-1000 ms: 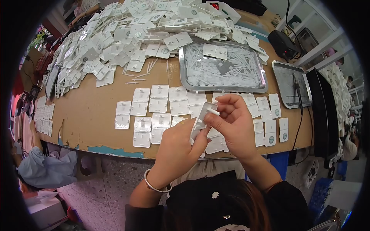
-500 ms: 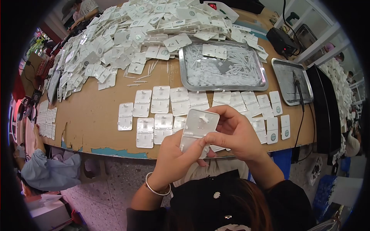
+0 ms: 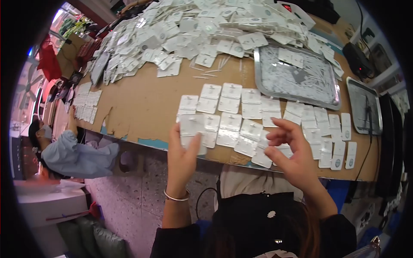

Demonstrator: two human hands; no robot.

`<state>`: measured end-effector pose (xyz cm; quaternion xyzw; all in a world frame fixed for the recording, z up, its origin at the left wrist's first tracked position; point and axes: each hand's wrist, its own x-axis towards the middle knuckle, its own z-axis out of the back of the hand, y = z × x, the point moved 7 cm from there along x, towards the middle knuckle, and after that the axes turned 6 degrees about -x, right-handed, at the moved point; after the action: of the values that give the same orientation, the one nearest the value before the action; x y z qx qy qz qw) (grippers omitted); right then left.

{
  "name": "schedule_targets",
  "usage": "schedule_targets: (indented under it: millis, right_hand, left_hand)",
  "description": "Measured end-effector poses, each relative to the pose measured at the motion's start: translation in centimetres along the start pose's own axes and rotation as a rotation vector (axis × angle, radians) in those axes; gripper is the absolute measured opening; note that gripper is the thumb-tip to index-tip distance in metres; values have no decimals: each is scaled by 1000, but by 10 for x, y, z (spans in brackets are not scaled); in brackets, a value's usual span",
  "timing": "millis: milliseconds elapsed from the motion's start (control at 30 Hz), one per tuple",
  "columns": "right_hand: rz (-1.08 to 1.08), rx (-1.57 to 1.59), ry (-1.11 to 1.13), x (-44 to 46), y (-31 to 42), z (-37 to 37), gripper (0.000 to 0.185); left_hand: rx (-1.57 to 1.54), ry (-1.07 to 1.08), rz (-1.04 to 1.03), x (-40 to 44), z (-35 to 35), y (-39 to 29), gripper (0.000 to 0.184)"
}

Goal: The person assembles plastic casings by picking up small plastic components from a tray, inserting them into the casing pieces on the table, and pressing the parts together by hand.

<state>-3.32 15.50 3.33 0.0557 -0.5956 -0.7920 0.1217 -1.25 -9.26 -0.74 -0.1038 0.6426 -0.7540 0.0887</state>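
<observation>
My left hand (image 3: 182, 157) grips a white plastic plate (image 3: 191, 125) by its sides, at the left end of rows of similar white plates (image 3: 229, 122) laid on the brown tabletop. The held plate is slightly blurred and overlaps plates behind it in view. Over the right part of those rows, my right hand (image 3: 291, 148) is open, its fingers curved and apart with nothing in them. Some plates at the right end carry a round green mark (image 3: 338, 163). Part of the rows is hidden behind my right hand.
A large heap of white plates (image 3: 172, 36) covers the table's back. A metal tray (image 3: 301, 102) holds thin white pieces. Right of it, a smaller tray (image 3: 359, 122) holds a corded pen-shaped tool (image 3: 368, 107). Another person (image 3: 73, 150) sits at the left by small white pieces (image 3: 87, 101).
My hands have come apart. The left has carried the plate leftward to the row's end, while the right has let go and opened. The whole view has turned toward the left.
</observation>
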Motion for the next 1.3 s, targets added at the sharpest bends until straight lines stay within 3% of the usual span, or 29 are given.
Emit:
schedule_targets:
  millis: [67,133,200,367,467,533,600,700,800,867,967,1067,1100,1200,1300]
  right_hand:
    - [-88,120,-21,1,-11,5,50]
    - [-50,121,-39,4,-13,5,48]
    - [-40,109,-21,7,-6,-1,47]
    - [-43,27,-9,9,-4,4,45]
    - [-31,-42,-9,14,-2,17,40]
    - [-9,-93,-6,26,-2,26,38]
    - [45,-163,-23,40,-2,33,35]
    - [52,-237,-29,61,-14,47,34]
    - [18,-423,-65,72,-22,74,34]
    - [23,-557,-118,84,-39,96,32]
    - [-11,-725,-157,111,-60,116,28]
    - [105,-795,-171,154,-71,112,23]
    - [172,-820,-175,169,-73,105,22]
    - [322,-1006,-138,207,-70,86,16]
    - [384,-1089,-105,225,-72,81,13]
  left_hand:
    - [254,-193,-86,9,48,20,38]
    - [533,-193,61,11,64,36,47]
    - [919,-173,-35,11,58,24,53]
    - [1144,0,-71,31,33,27,55]
    - [1219,169,35,76,36,8,39]
    - [1061,-233,-344,113,22,-36,36]
    - [933,-220,-609,160,-16,-53,46]
    - [1070,-45,-736,223,-66,-29,61]
    - [1163,123,-438,256,-87,-9,65]
    - [1154,111,-434,263,-90,-8,62]
    - [953,0,-567,277,-78,3,44]
    - [753,-9,-289,279,-62,-16,36]
    - [439,-69,-472,288,-50,-3,29]
    - [736,-210,-934,242,-55,-60,37]
    - [259,-18,-423,227,-49,-54,34]
